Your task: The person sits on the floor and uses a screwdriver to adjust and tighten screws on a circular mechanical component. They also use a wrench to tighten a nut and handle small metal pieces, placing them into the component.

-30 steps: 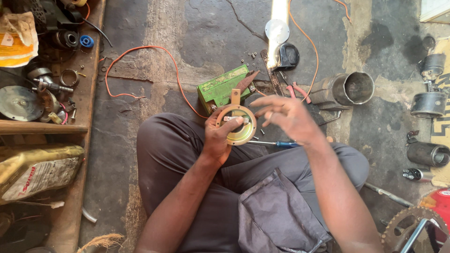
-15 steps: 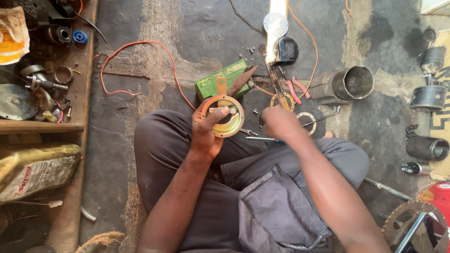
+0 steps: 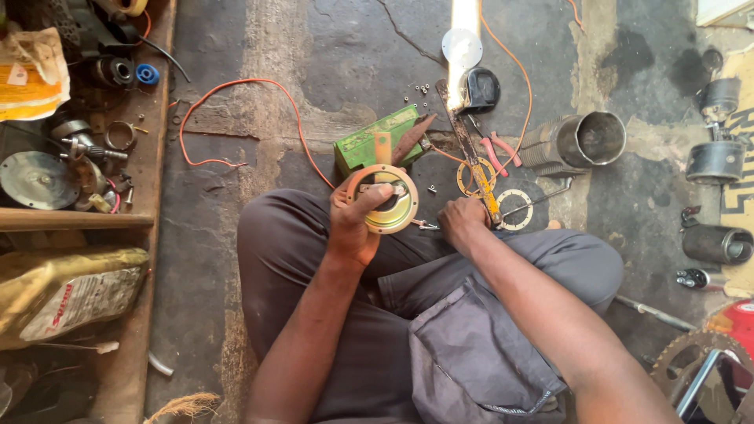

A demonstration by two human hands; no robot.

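The left hand [image 3: 357, 228] is gripping a round brass disc [image 3: 386, 206] over the lap. The right hand [image 3: 463, 224] is clenching around a long metal blade [image 3: 470, 153], angling away across the stained concrete floor [image 3: 236, 71]. A green box [image 3: 369, 145] is lying just beyond.

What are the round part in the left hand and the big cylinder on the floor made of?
The round part in the left hand looks like metal with a yellowish, brass-like plating, going by its dull sheen. The big cylinder looks like bare grey metal, probably aluminium or steel: it has ribbed sides and a matt, worn surface.
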